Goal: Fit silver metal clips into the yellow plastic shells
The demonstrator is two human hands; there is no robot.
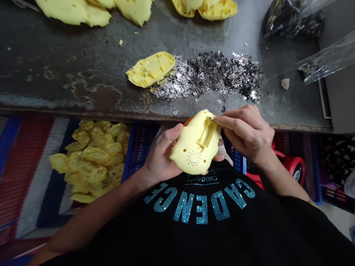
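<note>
Although the yellow casing (191,138) is plainly seen above the black shirt (177,240), its underside is hidden, and the fingers that support it from beneath are mostly covered. It is held by the left hand (163,159), whose thumb is laid along its left edge. The elongated recess (208,136) is touched at its far end by the fingertips of the right hand (249,133); a small dark metal piece (210,118) is partly seen there, but whether it is pinched cannot be told, since the thumb is covered by the fingers. An orange-red thing (189,121) is almost wholly blocked behind the casing. At the far edge of the view, several yellow shells (74,11) are cut off, so their exact number cannot be made out.

One casing is held. Two round holes are seen beside its cluster of tiny perforations. One loose half-shell (151,69) is rested on the desk (91,55), its ribbed inside turned up, overlapping the left end of one spread of small metal parts (208,72), too many to be counted. Two clear bags (295,22) of metal parts are seen at far right. Below the desk, at left, one heap of yellow pieces (97,155) is piled, likewise uncountable.
</note>
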